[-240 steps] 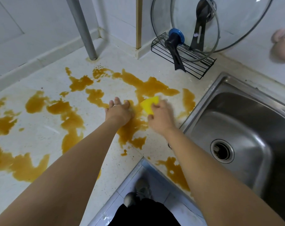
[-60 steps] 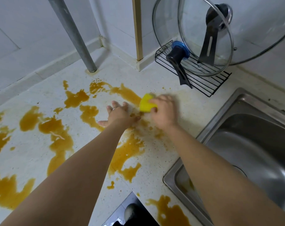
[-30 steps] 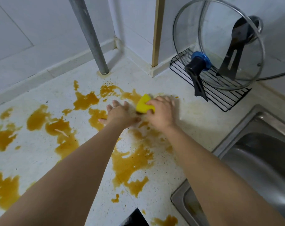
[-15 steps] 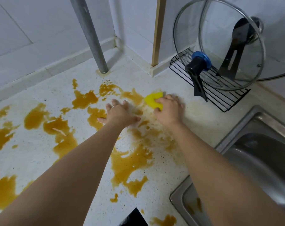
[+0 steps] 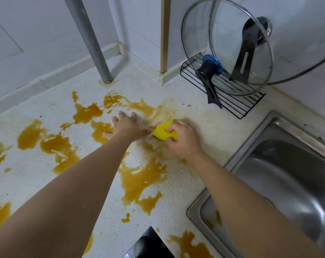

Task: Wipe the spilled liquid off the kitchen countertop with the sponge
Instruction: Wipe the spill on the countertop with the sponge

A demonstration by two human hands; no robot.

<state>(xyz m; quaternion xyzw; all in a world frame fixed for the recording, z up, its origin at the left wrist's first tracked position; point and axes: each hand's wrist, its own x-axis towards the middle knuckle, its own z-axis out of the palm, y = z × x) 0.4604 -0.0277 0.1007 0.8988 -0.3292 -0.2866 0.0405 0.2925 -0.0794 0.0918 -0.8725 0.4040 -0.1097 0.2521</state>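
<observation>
While our right hand [image 5: 184,139] squeezes the sponge [image 5: 164,131] and our left hand [image 5: 127,126] lies flat, we risk smearing the spill [image 5: 143,180] across the worktop [image 5: 213,135].

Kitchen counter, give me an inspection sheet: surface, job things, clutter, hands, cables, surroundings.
Surface: white speckled countertop with many brown spill puddles, smeared streaks by the sponge.
Job's things: yellow sponge on the counter at the edge of the spill.
Clutter: black wire rack holding two glass lids, upright.
Hands: right hand grips the sponge; left hand rests flat on the counter, fingers spread, beside it.
Cables: nothing seen.
Surroundings: steel sink on the right, metal pipe rising at the back, white tiled walls.
</observation>
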